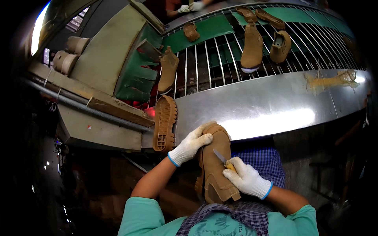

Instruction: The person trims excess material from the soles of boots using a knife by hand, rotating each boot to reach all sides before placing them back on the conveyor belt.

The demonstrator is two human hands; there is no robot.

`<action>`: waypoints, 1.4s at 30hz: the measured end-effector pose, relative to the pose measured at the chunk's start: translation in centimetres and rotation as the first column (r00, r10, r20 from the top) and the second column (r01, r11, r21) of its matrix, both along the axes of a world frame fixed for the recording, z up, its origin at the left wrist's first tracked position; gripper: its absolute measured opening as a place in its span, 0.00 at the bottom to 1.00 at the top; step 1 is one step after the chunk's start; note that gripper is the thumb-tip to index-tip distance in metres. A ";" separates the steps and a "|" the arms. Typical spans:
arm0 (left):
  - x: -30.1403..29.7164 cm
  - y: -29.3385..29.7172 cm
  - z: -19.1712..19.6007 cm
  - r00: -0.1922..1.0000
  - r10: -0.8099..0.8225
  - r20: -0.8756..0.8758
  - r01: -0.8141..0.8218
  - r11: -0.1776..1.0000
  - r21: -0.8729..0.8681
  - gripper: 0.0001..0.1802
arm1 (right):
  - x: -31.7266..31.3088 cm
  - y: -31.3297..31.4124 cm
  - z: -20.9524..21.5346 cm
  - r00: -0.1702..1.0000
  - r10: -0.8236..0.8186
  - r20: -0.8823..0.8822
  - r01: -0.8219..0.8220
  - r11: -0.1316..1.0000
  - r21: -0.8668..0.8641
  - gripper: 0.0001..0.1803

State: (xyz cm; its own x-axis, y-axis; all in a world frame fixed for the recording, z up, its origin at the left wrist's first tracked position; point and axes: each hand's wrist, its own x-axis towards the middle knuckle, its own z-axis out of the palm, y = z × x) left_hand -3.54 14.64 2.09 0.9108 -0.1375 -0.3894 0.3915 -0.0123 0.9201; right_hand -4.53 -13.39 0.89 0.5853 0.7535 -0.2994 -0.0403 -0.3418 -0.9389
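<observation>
A tan ankle boot (217,173) with a brown lugged sole lies over my lap, its toe pointing away from me. My left hand (191,144), in a white knit glove with a blue cuff edge, grips the boot near the toe. In my gloved right hand (248,177) is a small knife (220,156) with a yellow handle. The blade lies over the boot's upper; whether it touches the leather, I cannot tell. Left of my left hand, a loose brown sole (165,124) rests at the metal table's edge, tread grooves showing along its side.
Beyond the metal ledge (252,110) runs a rack of metal rods (208,65) carrying tan boots (252,45) and loose soles (191,31). A machine housing with torn green flaps (136,74) stands at the left. Across the rack are another person's gloved hands (191,7).
</observation>
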 end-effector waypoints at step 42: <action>-4.9 -2.4 1.7 0.940 0.119 0.319 -0.088 0.990 -0.112 0.36 | 10.5 0.3 1.1 0.958 -0.223 0.180 0.132 0.901 0.414 0.36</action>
State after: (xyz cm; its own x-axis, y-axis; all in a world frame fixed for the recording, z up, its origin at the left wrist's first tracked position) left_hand -8.40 12.20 3.76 0.9965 -0.0575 -0.0600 0.0658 0.1056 0.9922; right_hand 5.92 -13.05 1.97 0.7365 0.6595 0.1501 0.1550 0.0515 -0.9866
